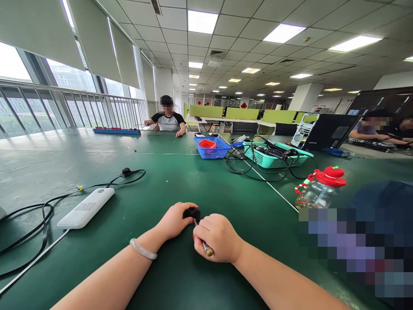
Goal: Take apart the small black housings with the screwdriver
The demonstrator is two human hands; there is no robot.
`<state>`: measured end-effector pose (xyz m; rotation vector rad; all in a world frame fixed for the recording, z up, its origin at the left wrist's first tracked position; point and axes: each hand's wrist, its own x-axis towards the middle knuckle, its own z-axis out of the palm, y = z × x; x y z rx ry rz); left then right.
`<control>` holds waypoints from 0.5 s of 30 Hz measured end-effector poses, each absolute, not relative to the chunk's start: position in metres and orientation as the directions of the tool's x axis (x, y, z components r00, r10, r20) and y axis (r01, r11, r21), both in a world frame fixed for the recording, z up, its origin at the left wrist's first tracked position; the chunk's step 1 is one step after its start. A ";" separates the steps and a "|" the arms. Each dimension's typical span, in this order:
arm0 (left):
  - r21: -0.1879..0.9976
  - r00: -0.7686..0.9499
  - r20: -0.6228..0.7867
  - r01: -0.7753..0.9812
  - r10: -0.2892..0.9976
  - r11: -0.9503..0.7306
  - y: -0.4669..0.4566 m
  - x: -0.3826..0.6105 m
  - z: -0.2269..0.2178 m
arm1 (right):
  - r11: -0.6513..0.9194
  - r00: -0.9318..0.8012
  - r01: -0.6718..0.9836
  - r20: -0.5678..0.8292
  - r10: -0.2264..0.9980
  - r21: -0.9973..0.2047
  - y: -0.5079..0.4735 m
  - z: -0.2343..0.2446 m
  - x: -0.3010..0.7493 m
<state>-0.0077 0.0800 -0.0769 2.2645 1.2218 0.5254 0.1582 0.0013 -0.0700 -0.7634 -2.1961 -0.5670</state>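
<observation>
My left hand (174, 221) is closed around a small black part (191, 213) that rests on the green table (200, 181). A pale bangle sits on that wrist. My right hand (217, 237) is a fist around a thin screwdriver (206, 247), whose wooden handle end sticks out below the fingers. The tool's tip points up at the black part, and the two hands touch each other there.
A white power bank (86, 207) with black and white cables lies to the left. A blue basket (212, 147) and a teal basket (274, 156) with cables stand further back. A red-lidded jar (319, 188) is at the right. People sit at the far end and right.
</observation>
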 end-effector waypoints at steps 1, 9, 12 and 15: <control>0.600 0.521 0.097 0.649 0.848 -0.467 0.080 -0.007 -0.077 | 0.722 -0.547 0.672 0.767 0.334 0.165 0.001 -0.069 0.158; 0.597 0.550 0.098 0.635 0.830 -0.491 0.081 -0.008 -0.077 | 0.708 -0.471 0.698 0.811 0.347 0.102 0.004 -0.071 0.163; 0.593 0.551 0.098 0.636 0.829 -0.493 0.081 -0.009 -0.077 | 0.695 -0.275 0.687 0.811 0.516 -0.210 0.009 -0.072 0.170; 0.594 0.556 0.099 0.632 0.826 -0.497 0.081 -0.009 -0.076 | 0.611 -0.067 0.555 0.703 0.708 -0.564 0.016 -0.073 0.178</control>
